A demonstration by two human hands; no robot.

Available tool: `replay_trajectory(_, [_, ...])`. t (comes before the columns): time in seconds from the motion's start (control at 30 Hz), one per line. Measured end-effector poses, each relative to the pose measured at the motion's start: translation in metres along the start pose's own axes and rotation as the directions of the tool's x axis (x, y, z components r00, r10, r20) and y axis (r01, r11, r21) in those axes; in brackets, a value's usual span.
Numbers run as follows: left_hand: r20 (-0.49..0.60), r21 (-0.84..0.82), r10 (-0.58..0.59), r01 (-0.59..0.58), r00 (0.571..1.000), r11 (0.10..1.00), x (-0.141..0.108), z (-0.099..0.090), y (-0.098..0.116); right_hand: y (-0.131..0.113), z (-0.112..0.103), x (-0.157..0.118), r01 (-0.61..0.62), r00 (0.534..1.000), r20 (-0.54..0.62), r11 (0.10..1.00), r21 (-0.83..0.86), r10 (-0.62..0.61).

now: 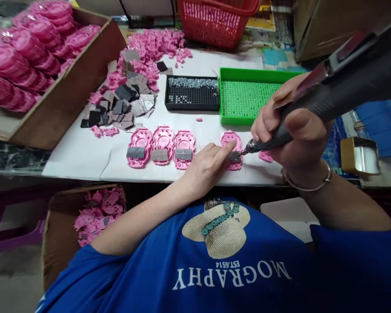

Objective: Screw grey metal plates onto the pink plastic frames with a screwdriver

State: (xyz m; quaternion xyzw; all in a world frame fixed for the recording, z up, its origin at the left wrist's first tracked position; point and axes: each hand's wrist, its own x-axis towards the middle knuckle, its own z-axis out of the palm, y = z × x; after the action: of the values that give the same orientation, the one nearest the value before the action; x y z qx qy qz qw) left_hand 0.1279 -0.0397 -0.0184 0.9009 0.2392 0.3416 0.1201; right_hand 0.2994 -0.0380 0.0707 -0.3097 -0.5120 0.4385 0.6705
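Note:
My right hand [289, 117] is wrapped round a dark electric screwdriver [316, 95]. The screwdriver slants down to the left, its bit at a grey cover plate [235, 156] on a pink plastic casing [230, 137]. With its index finger stretched over that casing, my left hand [207, 167] steadies it on the table; its thumb is mostly hidden. Left of this hand, three more pink casings [184, 140] lie in a row, each with a greyish plate across its lower part. Another pink piece [266, 156] shows partly beneath my right hand.
Behind the casings stand a black screw tray [192, 106] and a green perforated tray [236, 119]. Loose plates [117, 106] and small pink parts [156, 43] are piled left. A red basket [215, 26], a carton of pink casings [68, 82] and a lower box [60, 226] surround the work.

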Motion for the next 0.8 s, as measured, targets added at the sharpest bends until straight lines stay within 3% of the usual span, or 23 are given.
replay_trajectory(0.1, [0.049, -0.019, -0.024, 0.025, 0.999, 1.0, 0.001, -0.002, 0.002, -0.01, -0.002, 0.017, 0.145, 0.985, -0.089, 0.989, -0.044, -0.148])
replay_trajectory(0.23, [0.114, -0.067, -0.018, 0.026, 0.993, 0.997, 0.003, -0.003, 0.004, -0.006, -0.017, 0.048, 0.291, 0.919, -0.221, 0.94, -0.179, -0.327])
replay_trajectory(0.5, [0.089, -0.106, -0.001, 0.011, 0.996, 0.994, 0.004, -0.005, 0.004, 0.035, -0.05, 0.075, 0.259, 0.906, -0.277, 0.936, -0.237, -0.321])
replay_trajectory(0.8, [0.091, -0.121, -0.018, 0.029, 0.996, 0.992, 0.005, -0.006, 0.004, 0.041, -0.057, 0.072, 0.194, 0.921, -0.27, 0.931, -0.308, -0.282])
